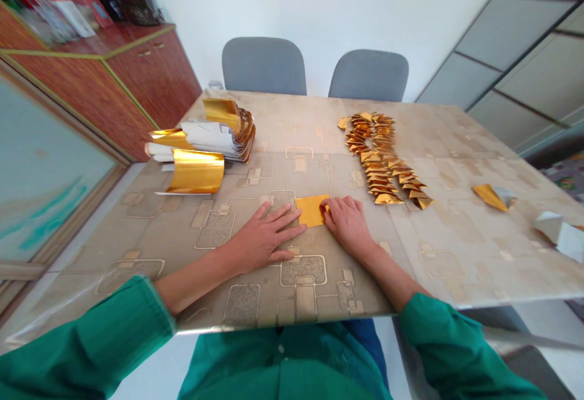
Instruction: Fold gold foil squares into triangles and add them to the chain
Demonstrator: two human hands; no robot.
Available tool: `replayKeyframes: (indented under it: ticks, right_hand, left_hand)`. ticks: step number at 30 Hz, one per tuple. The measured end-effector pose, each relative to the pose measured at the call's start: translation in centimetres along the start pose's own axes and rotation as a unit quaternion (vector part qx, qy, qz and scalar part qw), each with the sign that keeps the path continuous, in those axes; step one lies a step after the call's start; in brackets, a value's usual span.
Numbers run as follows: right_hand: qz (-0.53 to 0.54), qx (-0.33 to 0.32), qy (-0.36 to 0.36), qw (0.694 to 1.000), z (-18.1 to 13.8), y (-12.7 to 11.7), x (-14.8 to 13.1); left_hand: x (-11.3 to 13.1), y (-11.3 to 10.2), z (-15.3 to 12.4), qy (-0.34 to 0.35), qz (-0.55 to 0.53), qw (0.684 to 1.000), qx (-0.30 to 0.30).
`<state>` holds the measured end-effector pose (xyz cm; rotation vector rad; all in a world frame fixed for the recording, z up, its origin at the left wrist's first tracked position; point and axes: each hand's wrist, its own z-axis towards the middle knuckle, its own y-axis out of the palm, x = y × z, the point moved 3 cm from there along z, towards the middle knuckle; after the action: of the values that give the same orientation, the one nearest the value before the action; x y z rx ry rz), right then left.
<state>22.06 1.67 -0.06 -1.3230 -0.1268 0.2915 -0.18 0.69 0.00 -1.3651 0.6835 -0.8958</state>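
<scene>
A small rectangle of gold foil paper lies flat on the table in front of me. My left hand rests flat with its fingers spread, the fingertips touching the paper's left edge. At the right edge, my right hand has its fingers curled and pinched on the paper, where a bit of the edge looks turned up. Farther back on the left stand piles of gold sheets with white backs, the front one a curved gold sheet. Rows of folded gold paper pieces stand behind my right hand.
On the right of the patterned table lie a loose gold piece and crumpled white paper. Two grey chairs stand at the far edge. A wooden cabinet is at the back left.
</scene>
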Motion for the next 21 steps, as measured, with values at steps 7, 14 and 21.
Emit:
replayKeyframes:
  ticks: [7,14,21]
  right_hand:
    - [-0.007,0.01,-0.011,1.0,0.1,-0.1,-0.2]
    - [-0.018,-0.004,-0.026,0.999,-0.2,-0.7,0.2]
    - [0.066,-0.004,-0.048,0.997,-1.0,-2.2,1.3]
  left_hand:
    - [1.8,-1.2,2.6,0.004,0.002,0.998,0.056]
    - [1.7,-0.5,6.2,-0.045,-0.072,0.995,0.046]
    - [1.4,-0.4,5.5,-0.046,-0.044,0.997,0.053]
